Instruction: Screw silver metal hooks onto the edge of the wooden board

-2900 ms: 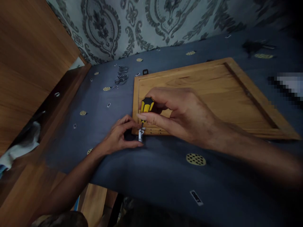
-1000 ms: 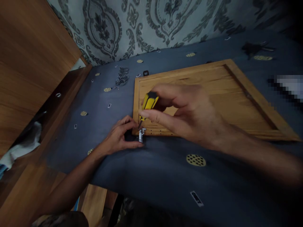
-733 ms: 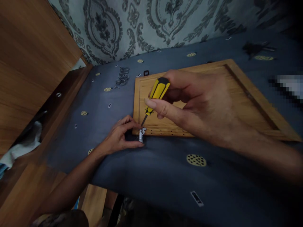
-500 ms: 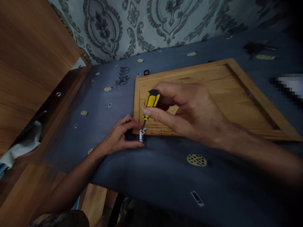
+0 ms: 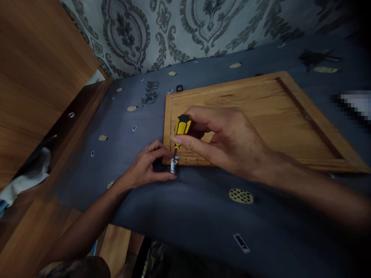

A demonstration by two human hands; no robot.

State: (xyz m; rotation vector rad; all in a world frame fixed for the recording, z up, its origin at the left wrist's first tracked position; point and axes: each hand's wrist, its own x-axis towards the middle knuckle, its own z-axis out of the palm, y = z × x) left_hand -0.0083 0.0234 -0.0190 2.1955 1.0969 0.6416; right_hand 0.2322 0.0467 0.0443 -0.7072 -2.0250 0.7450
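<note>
My right hand [image 5: 228, 143] is closed around the yellow and black handle of a screwdriver [image 5: 182, 127]. Its shaft slants down to a small metal hinge [image 5: 173, 165] at the near left corner of a framed wooden cabinet door [image 5: 252, 94]. The tip's exact seat is too small to make out. At that same corner, my left hand [image 5: 146, 162] holds the hinge, with the fingers on the wood and the thumb at the hinge's near end. Several small dark holes run along the door's near edge, right of the hinge.
The door lies on a dark blue patterned cloth [image 5: 185, 216]. Beyond its left end are a tangle of thin metal pieces [image 5: 150, 92] and a small dark buckle-like piece [image 5: 179, 88]. A dark object [image 5: 314, 58] lies far right. A wooden ledge [image 5: 58, 162] with a white cloth [image 5: 29, 179] borders the left.
My right hand and the screwdriver handle have shifted slightly left and down, and the handle stands a little more upright. The left hand, hinge and door look unmoved.
</note>
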